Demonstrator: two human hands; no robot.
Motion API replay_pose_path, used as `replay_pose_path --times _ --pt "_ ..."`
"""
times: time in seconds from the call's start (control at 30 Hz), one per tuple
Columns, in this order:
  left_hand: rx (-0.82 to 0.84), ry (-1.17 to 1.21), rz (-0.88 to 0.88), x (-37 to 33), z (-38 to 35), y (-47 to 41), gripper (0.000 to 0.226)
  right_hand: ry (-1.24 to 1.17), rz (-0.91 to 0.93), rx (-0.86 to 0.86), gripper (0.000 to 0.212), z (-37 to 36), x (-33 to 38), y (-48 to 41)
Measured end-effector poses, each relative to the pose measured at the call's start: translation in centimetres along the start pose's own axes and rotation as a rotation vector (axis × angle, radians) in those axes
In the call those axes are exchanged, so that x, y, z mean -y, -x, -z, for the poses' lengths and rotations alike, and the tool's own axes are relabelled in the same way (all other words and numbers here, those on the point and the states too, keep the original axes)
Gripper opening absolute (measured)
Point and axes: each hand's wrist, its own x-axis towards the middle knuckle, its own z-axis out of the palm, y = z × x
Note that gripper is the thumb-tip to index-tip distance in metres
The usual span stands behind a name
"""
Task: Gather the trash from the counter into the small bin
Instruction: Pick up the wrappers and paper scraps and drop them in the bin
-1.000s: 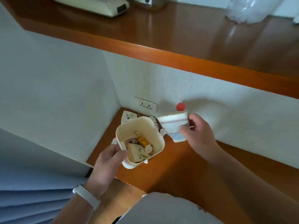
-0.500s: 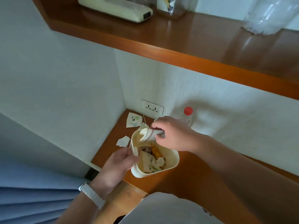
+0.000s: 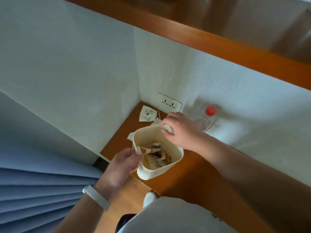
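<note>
our right grip [image 3: 181, 130] is curled around a crumpled white wrapper [image 3: 168, 128], pinching it just over the far rim of the small cream bin [image 3: 151, 174], so that letting go should drop it inside rather than onto the wood. our left grip [image 3: 124, 163] clasps the bin's near rim with the thumb hooked inside, which we judge steadies the light tub under the incoming wrapper. below the right grip, the bin already holds a heap of torn packets and paper [image 3: 157, 149]. beyond that grip, in the corner, a printed sachet [image 3: 147, 114] and a small white scrap [image 3: 156, 121] lie on the worktop [image 3: 198, 174]. a second white scrap [image 3: 130, 137] pokes out beside the bin, ahead of the left grip. we take these as trash not yet gathered. just beyond the right grip's knuckles sits a wall socket [image 3: 170, 103], and on its outer side stands a clear bottle [image 3: 206, 118] with a red cap.
</note>
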Motion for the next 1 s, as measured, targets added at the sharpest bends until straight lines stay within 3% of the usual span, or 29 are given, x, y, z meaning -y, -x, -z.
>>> replay_pose_path --times 0.17,0.33,0.53,0.67,0.77,1.0 --pt "-0.112 0.074 -0.003 0.6 0.7 0.1 0.082 -0.161 -0.153 -0.07 0.028 -2.0 -2.9 1.4" --pt "-0.214 0.065 0.071 1.0 1.3 0.5 0.016 -0.14 -0.315 0.109 0.04 -5.8 -5.9 3.3" --pt "-0.289 0.074 0.081 1.6 2.2 0.6 0.021 0.094 -0.213 0.347 0.052 -10.3 -7.4 3.9" --pt "-0.269 0.114 0.057 1.5 1.8 1.2 0.021 0.208 -0.164 0.341 0.046 -12.4 -8.1 3.7" --pt "-0.244 0.143 0.041 1.8 1.8 1.5 0.05 0.213 -0.167 0.3 0.036 -13.1 -8.4 3.4" --pt "-0.258 0.065 0.089 2.1 2.1 1.5 0.03 0.219 -0.142 0.228 0.009 -13.1 -8.6 4.2"
